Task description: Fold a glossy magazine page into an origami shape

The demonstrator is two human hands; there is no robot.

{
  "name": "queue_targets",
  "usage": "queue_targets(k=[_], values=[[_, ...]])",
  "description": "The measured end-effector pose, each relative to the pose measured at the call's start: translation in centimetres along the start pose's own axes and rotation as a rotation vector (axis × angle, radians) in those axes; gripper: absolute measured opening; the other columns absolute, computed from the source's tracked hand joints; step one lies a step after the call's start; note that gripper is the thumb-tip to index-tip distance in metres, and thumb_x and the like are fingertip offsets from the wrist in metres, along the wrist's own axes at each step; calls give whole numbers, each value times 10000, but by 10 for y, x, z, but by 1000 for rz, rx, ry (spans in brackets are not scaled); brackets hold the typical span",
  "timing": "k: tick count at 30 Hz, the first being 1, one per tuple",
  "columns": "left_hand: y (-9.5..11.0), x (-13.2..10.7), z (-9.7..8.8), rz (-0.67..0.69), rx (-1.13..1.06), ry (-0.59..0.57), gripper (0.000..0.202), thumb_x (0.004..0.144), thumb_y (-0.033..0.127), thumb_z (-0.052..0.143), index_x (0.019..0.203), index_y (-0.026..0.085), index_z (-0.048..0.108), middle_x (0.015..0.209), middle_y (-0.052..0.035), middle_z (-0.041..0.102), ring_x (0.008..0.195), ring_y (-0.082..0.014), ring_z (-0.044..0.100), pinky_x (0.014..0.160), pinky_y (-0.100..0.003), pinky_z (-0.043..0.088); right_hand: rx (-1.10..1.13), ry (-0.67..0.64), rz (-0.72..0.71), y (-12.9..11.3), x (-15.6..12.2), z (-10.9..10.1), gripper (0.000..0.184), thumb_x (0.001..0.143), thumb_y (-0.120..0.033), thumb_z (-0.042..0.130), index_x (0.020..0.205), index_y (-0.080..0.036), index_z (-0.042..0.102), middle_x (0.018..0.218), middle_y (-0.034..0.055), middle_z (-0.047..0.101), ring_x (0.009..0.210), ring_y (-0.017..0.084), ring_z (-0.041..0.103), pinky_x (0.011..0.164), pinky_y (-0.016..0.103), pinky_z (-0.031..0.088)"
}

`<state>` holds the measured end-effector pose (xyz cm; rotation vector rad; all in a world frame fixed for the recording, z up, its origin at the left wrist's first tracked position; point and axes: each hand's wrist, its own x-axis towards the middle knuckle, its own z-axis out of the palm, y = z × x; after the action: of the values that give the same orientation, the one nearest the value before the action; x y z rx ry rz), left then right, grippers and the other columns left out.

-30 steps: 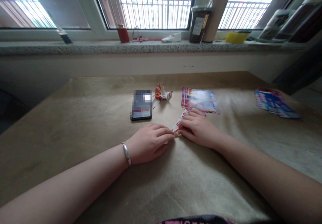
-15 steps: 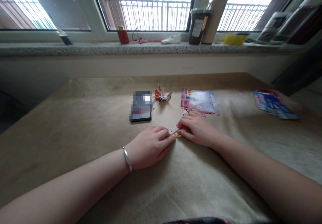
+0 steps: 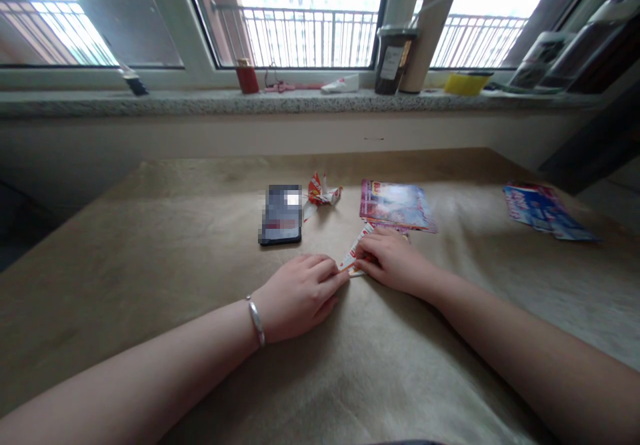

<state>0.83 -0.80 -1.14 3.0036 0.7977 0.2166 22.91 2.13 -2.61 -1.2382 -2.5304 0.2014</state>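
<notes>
Both hands meet over a small folded piece of red-and-white printed paper (image 3: 353, 253) lying on the tan table cover (image 3: 150, 245). My left hand (image 3: 300, 293), with a silver bangle at the wrist, has its fingers curled and its fingertips pressed on the paper's near corner. My right hand (image 3: 393, 259) lies on top of the paper, fingers together, pinning it flat. Most of the paper is hidden under the right hand.
A dark phone (image 3: 281, 214) lies just beyond my left hand, with a folded paper figure (image 3: 323, 193) beside it. Colourful leaflets lie behind the right hand (image 3: 395, 205) and at far right (image 3: 545, 211). The windowsill holds a red cup (image 3: 247, 76), a dark jar (image 3: 391, 61) and a yellow box (image 3: 465, 83).
Both hands stay on the folded paper with only slight finger shifts. The camera has tilted a little, so everything sits slightly lower in the view.
</notes>
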Motion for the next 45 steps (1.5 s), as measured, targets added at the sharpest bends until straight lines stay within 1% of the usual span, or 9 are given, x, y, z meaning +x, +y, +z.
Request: queue_targets(k=[11,17,21,28,32,34,39,42,45], values=[[3,2,-1,3,13,18,315,879,235,432,1169,154,526,988,-93,590,947,-220,536,829,-385,483,-16,1,-12,0,0,0,86,822,-259,587,778,-185,589,784,36,640,779,186,504,702,293,330],[5,3,-2,-19,32,25,290,917,246,387,1140,158,550,975,-89,595,942,-217,545,819,-376,485,-39,-10,-10,0,0,0,100,826,-273,585,779,-185,591,794,39,644,779,187,498,700,295,325],[3,2,-4,-18,22,17,281,898,254,424,1122,167,568,983,-86,595,938,-216,549,805,-372,491,-36,-19,7,-2,0,-2,103,827,-274,589,781,-182,592,797,40,645,782,187,497,690,291,322],[-4,-2,-6,-16,-6,59,243,896,228,429,990,169,645,946,-77,619,877,-196,585,752,-344,506,-29,10,-2,-2,-1,-1,110,828,-280,597,773,-185,592,776,34,635,760,182,489,668,288,312],[-7,-4,-9,-22,-33,77,255,899,215,424,878,157,671,904,-72,635,851,-179,602,756,-325,511,-13,13,-2,-1,-1,0,95,825,-269,599,778,-187,590,782,33,632,771,183,497,676,285,323],[-8,-4,-9,-4,-45,89,255,902,209,424,859,152,669,901,-72,641,854,-172,605,765,-313,514,-7,18,-2,0,-1,0,88,822,-264,600,779,-188,589,786,34,632,777,184,499,682,285,329],[-8,-3,-4,67,-31,124,214,894,186,430,962,136,626,996,-81,655,916,-183,605,796,-322,523,2,23,-12,1,-1,1,75,821,-251,598,783,-187,590,791,39,636,788,186,496,693,289,337],[-9,-3,-2,69,-23,115,216,893,186,421,984,133,610,1004,-85,652,927,-190,595,817,-336,519,1,19,-8,1,-1,1,74,817,-251,601,783,-186,590,792,40,637,787,186,496,694,289,337],[-9,-2,-2,61,-25,69,288,885,203,437,1136,139,563,1025,-88,631,931,-205,574,817,-356,514,5,21,-13,1,-1,0,82,820,-257,600,780,-186,593,779,36,635,775,184,496,692,291,335]])
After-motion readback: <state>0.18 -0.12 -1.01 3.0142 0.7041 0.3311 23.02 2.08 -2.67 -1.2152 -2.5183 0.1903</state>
